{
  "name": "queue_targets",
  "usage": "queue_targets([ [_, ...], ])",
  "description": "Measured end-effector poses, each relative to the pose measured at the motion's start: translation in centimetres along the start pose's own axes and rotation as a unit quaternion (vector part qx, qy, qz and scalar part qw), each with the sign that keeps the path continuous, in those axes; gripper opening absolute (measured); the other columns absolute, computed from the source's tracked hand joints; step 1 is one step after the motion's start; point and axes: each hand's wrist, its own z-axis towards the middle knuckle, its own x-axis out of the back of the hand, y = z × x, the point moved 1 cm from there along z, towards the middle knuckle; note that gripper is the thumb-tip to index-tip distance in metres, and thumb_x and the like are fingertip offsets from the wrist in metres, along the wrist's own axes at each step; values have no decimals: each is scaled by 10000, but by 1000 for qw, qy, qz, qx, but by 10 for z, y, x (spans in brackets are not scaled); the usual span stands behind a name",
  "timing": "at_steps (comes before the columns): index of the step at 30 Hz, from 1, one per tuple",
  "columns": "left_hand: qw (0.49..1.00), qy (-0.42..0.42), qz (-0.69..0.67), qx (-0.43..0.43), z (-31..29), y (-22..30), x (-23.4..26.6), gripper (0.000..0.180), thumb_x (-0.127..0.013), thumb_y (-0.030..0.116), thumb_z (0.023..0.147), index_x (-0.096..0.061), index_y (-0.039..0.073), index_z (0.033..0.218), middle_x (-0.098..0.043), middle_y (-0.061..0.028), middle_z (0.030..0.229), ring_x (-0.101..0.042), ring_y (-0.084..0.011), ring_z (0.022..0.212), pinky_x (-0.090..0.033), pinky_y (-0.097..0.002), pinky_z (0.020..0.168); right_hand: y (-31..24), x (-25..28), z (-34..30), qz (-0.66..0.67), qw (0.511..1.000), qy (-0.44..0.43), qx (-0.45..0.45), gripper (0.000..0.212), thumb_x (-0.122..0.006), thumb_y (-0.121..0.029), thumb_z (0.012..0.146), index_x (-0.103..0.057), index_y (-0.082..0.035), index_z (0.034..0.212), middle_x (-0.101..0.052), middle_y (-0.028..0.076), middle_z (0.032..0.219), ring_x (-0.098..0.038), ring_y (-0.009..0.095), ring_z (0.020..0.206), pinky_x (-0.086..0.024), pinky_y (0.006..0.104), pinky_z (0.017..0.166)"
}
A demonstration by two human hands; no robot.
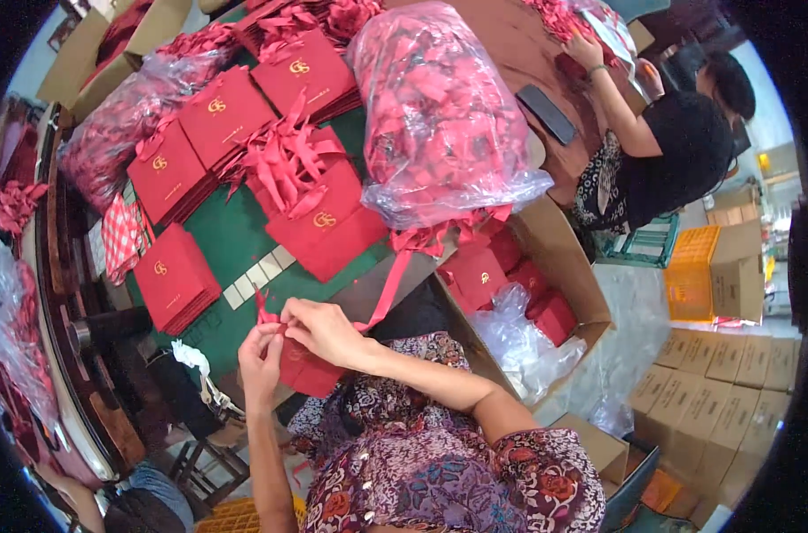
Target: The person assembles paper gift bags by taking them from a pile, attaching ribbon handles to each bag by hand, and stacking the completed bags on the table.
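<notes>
My left hand [261,357] is closed in a pinch, with a strip of red ribbon [263,306] sticking up from the fingertips. Close against it, my right hand [322,330] also pinches the ribbon, and its fingers partly hide the spot where the strands meet. Under both hands, above my lap, hangs a flat red pouch [310,370], partly covered by them. A longer pink-red ribbon [391,289] trails past my right wrist from the table edge. Ahead on the green tabletop [235,258] lie stacks of red pouches [177,277] with gold emblems, and a loose heap of ribbons [290,164].
A big clear plastic bag [439,115] full of red pieces stands at the table's right. Beside my right arm, an open carton [590,302] holds red pouches and crumpled plastic. A co-worker [679,142] sits at the far right, near stacked cartons [715,382] and an orange crate [691,275].
</notes>
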Motion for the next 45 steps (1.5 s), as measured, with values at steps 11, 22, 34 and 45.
queue_targets([
  [11, 999, -2, 53, -3, -1, 8, 3, 177, -746, 29, 849, -662, -13, 999, -702, -44, 913, -653, -90, 842, -518, -242, 768, -1, 20, 17, -126, 981, -83, 125, 124, -686, -140, 846, -663, -99, 961, -555, 82, 1023, -527, 296, 1019, -463, 415, 857],
  [22, 898, 107, 371, -209, -22, 44, -23, 101, -797, 181, 761, -749, 149, 844, -710, 8, 838, -592, -220, 821, -373, -382, 850, -8, 48, 35, -124, 963, -223, 90, 104, -702, -138, 848, -706, -50, 904, -653, 113, 944, -626, 299, 955, -495, 401, 858],
  [34, 883, 110, 375, -258, -21, 36, -20, 114, -719, 110, 768, -740, 180, 856, -641, 48, 851, -547, -186, 860, -360, -387, 863, -14, 48, 40, -27, 962, -268, -34, 127, -754, -119, 805, -723, -44, 902, -643, 99, 881, -635, 267, 913, -496, 370, 828],
  [45, 858, 97, 393, -315, -22, 40, -24, 161, -719, 93, 724, -730, 177, 862, -628, 57, 865, -546, -178, 855, -357, -385, 845, -16, 51, 38, -59, 964, -247, -75, 140, -785, -147, 802, -728, -43, 877, -642, 89, 856, -631, 236, 879, -490, 347, 794],
])
